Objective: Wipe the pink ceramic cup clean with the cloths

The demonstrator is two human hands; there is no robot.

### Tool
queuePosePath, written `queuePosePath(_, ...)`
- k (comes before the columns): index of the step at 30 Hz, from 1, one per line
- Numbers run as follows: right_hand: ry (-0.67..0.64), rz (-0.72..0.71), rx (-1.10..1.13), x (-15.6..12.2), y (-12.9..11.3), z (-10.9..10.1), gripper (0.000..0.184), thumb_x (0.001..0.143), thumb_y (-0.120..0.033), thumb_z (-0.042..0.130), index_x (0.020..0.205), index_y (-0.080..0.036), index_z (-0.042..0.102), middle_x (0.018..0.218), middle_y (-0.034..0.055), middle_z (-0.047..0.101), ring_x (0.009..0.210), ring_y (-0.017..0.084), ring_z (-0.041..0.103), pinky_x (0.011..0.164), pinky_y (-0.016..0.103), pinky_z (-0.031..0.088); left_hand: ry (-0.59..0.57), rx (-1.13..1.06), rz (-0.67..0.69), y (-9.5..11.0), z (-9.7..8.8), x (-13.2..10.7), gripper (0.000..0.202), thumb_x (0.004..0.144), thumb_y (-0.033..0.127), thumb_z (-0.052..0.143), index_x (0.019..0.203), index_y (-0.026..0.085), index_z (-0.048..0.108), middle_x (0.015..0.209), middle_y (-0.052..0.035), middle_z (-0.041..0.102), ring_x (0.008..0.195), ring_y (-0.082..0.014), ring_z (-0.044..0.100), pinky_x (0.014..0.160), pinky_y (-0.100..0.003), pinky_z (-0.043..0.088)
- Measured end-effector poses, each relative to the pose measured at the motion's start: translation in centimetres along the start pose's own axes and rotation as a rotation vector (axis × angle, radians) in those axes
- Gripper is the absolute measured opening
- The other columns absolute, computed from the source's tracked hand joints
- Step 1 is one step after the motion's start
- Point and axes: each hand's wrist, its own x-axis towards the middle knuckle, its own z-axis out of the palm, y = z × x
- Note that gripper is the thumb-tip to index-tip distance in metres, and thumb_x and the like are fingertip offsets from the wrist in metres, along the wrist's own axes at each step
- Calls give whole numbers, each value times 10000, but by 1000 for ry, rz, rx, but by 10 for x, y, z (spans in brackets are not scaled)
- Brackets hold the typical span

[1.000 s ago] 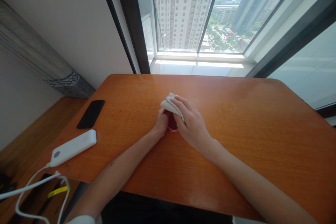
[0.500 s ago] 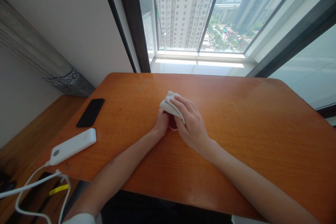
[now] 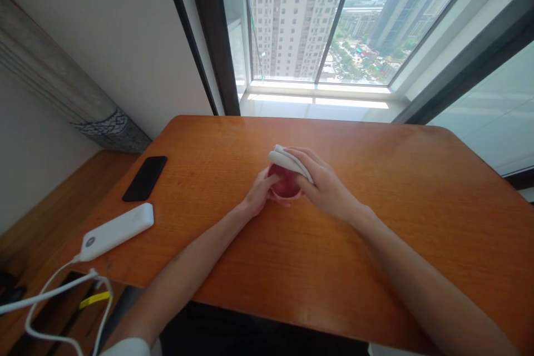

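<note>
A person is working at the middle of an orange wooden counter (image 3: 375, 233), both bare hands closing around a round red vessel (image 3: 286, 182) with a pink lower rim. The right hand (image 3: 325, 184) is pressing a folded white cloth (image 3: 287, 160) against the vessel's top, its fingers (image 3: 298, 154) curling narrowly over the fabric. The left hand (image 3: 259, 194) is bracing the vessel's left side, its fingers (image 3: 271, 179) lying against the red surface. Cloth and hands are hiding much of the vessel, leaving its opening and exact shape hard to make out. A black smartphone (image 3: 144, 178) is lying near the counter's left edge, just above a white power bank (image 3: 117, 232), which is trailing a white cable (image 3: 50, 295) over the near left corner.
</note>
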Motion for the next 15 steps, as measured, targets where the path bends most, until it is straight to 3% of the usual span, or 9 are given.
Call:
queuePosePath(3,-301,-45,89,18,2,-27,589,1021,-141,494,1564,-324,629,1534,40,707,1404,270,677,1242,537,523,-3,52,92,-1,1,-1,447,786,394,915,1161,164,833,1167,-97,847,1081,-325,769,947,-424,628)
queuePosePath(6,-389,-42,129,28,2,-32,510,1055,-173,499,1501,-325,692,1466,17,758,1365,255,709,1237,509,533,45,97,141,-8,2,1,369,787,367,927,1091,170,861,1186,-91,850,1158,-324,746,1095,-447,569)
queuePosePath(8,-315,4,121,26,-1,-22,482,1081,-201,495,1499,-336,694,1445,20,768,1339,254,722,1221,505,547,85,79,153,-13,2,5,367,830,415,892,1114,185,855,1196,-88,849,1141,-310,747,1097,-451,564)
queuePosePath(11,-52,95,102,0,-10,8,470,1123,-254,476,1554,-342,640,1493,52,732,1377,266,696,1227,513,542,145,20,156,-17,2,9,348,832,458,879,1050,188,841,1119,-74,852,1043,-277,754,1046,-430,576)
queuePosePath(13,160,126,58,-26,-18,31,510,1134,-270,475,1634,-332,546,1643,85,610,1514,287,589,1294,550,475,181,-11,158,-17,1,11,316,823,449,879,1000,192,829,1063,-53,848,995,-252,748,1015,-403,578)
queuePosePath(15,280,152,-23,-45,-22,49,593,1136,-272,473,1722,-332,409,1782,108,428,1633,312,446,1337,606,408,199,-22,167,-16,1,12,298,814,422,879,1008,202,824,1054,-30,843,1006,-235,742,1010,-374,572)
